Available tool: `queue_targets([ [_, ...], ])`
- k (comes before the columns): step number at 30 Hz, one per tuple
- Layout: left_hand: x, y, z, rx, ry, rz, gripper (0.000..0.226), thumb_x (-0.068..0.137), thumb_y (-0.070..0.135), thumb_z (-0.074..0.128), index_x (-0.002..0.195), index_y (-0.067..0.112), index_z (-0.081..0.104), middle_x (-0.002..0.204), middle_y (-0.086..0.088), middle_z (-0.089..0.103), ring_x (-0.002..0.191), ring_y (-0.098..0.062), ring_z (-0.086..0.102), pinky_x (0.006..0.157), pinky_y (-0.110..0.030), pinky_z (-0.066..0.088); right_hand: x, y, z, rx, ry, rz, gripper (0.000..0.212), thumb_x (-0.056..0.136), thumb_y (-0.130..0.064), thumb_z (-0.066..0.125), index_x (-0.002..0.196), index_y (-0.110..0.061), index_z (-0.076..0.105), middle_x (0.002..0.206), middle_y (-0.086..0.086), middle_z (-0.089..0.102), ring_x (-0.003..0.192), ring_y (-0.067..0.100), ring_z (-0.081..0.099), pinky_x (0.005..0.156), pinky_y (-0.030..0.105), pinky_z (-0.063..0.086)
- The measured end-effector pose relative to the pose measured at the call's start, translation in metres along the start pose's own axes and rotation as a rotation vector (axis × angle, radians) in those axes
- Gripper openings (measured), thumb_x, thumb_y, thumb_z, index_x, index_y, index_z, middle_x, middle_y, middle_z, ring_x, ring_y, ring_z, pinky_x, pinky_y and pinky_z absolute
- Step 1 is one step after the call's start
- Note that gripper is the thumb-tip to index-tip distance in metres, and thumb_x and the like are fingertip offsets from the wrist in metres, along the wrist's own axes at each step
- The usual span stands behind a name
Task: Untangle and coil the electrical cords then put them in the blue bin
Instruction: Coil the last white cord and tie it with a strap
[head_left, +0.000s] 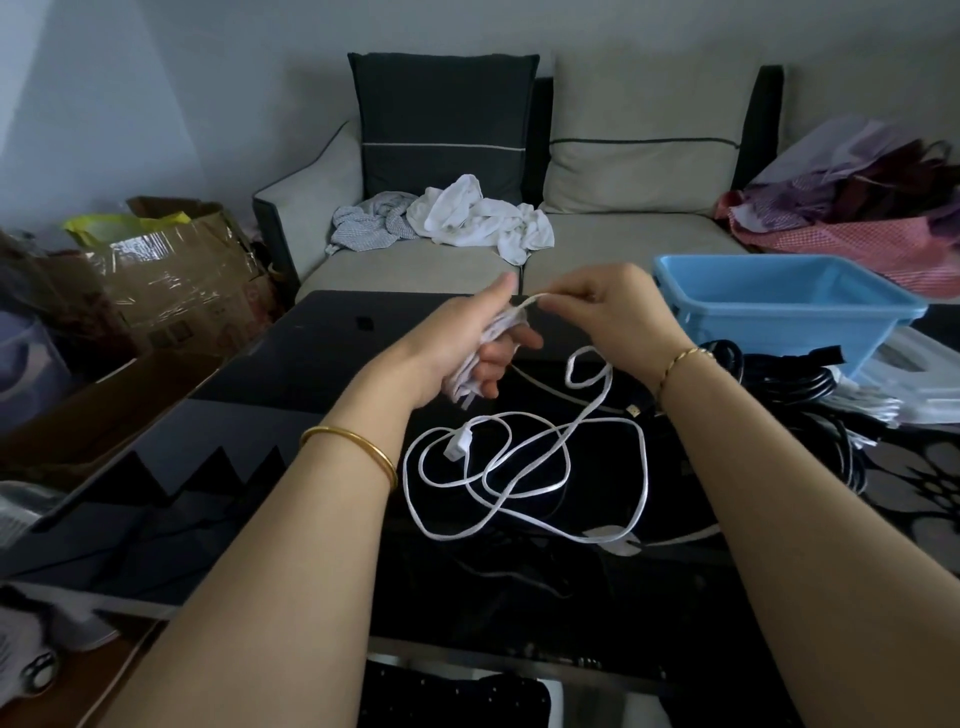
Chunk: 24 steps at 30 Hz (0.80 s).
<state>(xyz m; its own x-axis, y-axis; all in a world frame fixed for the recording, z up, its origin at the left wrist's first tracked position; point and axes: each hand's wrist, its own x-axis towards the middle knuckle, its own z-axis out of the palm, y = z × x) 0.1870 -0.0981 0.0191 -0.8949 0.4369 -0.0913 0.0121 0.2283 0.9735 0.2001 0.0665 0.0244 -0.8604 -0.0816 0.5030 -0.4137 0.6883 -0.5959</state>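
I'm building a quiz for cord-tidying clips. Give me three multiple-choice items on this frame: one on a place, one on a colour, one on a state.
1. Where is the blue bin? A on the sofa; B right of the right hand, beside the black cords; C on the floor at left.
2. What colour is the cord being handled? A black; B red; C white.
3. What state is that cord in? A part bundled in the left hand, rest looped loose on the table; B fully coiled in the bin; C lying untouched.
Answers: B, it sits at right by the black cords; C, a white strand runs between both hands; A, loops sprawl on the table.
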Motion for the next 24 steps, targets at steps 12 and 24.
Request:
queue_targets([
  [12, -0.006, 0.013, -0.009, -0.785, -0.114, -0.097, 0.034, 0.094, 0.033, 0.045, 0.074, 0.010, 0.058, 0.038, 0.010, 0.028, 0.030, -0.003, 0.026, 0.039, -0.010, 0.018, -0.012, 0.020, 0.039, 0.633, -0.085, 0.342, 0.021, 0.097, -0.012, 0.048, 0.109, -0.010, 0.066, 0.062, 0.005, 0.054, 0.036, 0.006, 0.039, 0.040, 0.015, 0.037],
  [24, 0.003, -0.004, -0.023, -1.266, 0.483, 0.165, 0.041, 0.103, 0.034, 0.037, 0.090, -0.001, 0.055, 0.049, 0.002, 0.047, 0.037, -0.007, 0.047, 0.050, -0.024, 0.051, -0.033, -0.011, 0.058, 0.449, -0.725, 0.394, 0.017, 0.096, -0.011, 0.047, 0.106, -0.002, 0.057, 0.059, 0.008, 0.053, 0.037, 0.005, 0.047, 0.047, 0.024, 0.048],
])
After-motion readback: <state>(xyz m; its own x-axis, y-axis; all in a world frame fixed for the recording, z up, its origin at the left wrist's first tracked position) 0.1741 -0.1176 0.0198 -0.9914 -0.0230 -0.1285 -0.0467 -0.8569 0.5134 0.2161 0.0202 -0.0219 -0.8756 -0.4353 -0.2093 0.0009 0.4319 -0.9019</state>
